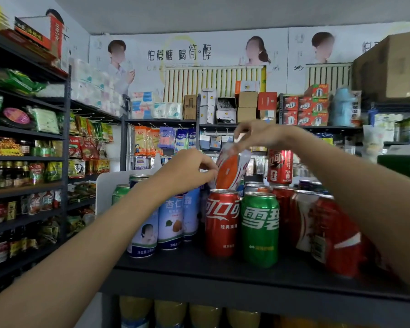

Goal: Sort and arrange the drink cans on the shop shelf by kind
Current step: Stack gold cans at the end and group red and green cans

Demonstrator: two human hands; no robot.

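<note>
An orange-and-white can hangs tilted above the black shelf, blurred by motion. My right hand pinches its top from above, and my left hand grips its lower left side. Below stand pale blue almond-drink cans on the left, a red cola can and a green lemon-lime can in the middle, and more red cans on the right. One red cola can stands stacked on others at the back. Green cans show behind my left forearm.
A white divider panel bounds the shelf's left end. Dark racks of snack packets and jars line the left aisle. Yellow bottles fill the shelf below. Boxes sit on the far racks, and a large carton sits at the upper right.
</note>
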